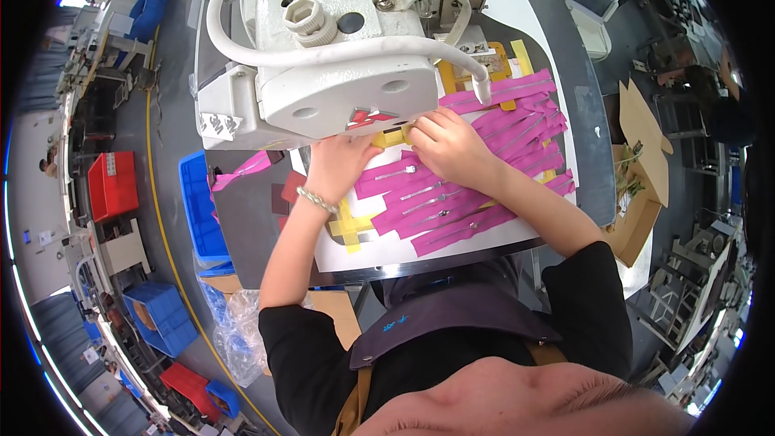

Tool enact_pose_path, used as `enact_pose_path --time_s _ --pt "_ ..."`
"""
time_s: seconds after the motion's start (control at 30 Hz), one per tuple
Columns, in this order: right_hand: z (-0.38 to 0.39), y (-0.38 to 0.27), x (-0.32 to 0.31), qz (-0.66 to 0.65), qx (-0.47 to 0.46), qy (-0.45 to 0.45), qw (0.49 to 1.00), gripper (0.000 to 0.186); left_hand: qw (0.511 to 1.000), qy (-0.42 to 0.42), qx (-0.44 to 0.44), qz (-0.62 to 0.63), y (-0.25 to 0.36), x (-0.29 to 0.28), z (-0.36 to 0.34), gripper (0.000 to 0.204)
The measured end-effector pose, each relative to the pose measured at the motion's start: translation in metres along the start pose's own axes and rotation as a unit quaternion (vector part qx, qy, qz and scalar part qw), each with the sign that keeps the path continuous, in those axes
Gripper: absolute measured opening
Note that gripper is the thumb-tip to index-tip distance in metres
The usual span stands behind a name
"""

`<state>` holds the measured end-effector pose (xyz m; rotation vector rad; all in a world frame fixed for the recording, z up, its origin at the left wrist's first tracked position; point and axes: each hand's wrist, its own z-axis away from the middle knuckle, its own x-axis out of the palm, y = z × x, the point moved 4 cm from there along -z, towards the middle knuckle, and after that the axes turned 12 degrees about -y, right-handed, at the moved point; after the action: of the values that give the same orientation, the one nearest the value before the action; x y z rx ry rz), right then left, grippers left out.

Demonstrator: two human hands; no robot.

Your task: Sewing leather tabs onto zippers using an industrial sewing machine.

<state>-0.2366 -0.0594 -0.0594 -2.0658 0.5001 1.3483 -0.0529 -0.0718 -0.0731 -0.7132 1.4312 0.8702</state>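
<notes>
- Fingers: those of the right hand [454, 145] are bent and bunched, those of the left hand [337, 163] point in under the white machine head [343, 89]; cannot tell whether either pinches, tips partly hidden.
- Between the fingertips: a yellow strip [393, 138], short, roughly crosswise in frame; right fingers appear to touch its end.
- Magenta zippers [442, 211]: centre to right of centre of frame, below and right of the fingers. Long axes slant from lower left to upper right. Right hand nearer to most; its forearm crosses above them.
- Nearest zipper end lies just below the gap between the hands; judged the key relation.
- Beneath: white sheet [343, 260] on the grey table [244, 246].
</notes>
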Motion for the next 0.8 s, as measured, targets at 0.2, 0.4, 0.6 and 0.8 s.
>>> enact_pose_path --time_s 0.2,0.4,0.6,0.8 --pt "0.004 0.003 0.000 0.014 0.001 0.020 1.000 0.018 0.981 -0.018 0.041 0.187 -0.028 0.009 -0.013 0.043" --pt "0.005 0.009 0.004 0.013 0.003 0.020 1.000 0.016 0.969 -0.053 0.105 0.215 -0.036 0.017 -0.027 0.041" --pt "0.005 0.014 0.007 -0.009 0.025 0.018 0.999 0.018 0.935 -0.077 0.111 0.328 -0.045 0.033 -0.037 0.041" --pt "0.004 0.017 0.009 -0.015 0.033 0.016 0.999 0.017 0.902 -0.108 0.068 0.412 -0.049 0.038 -0.039 0.039"
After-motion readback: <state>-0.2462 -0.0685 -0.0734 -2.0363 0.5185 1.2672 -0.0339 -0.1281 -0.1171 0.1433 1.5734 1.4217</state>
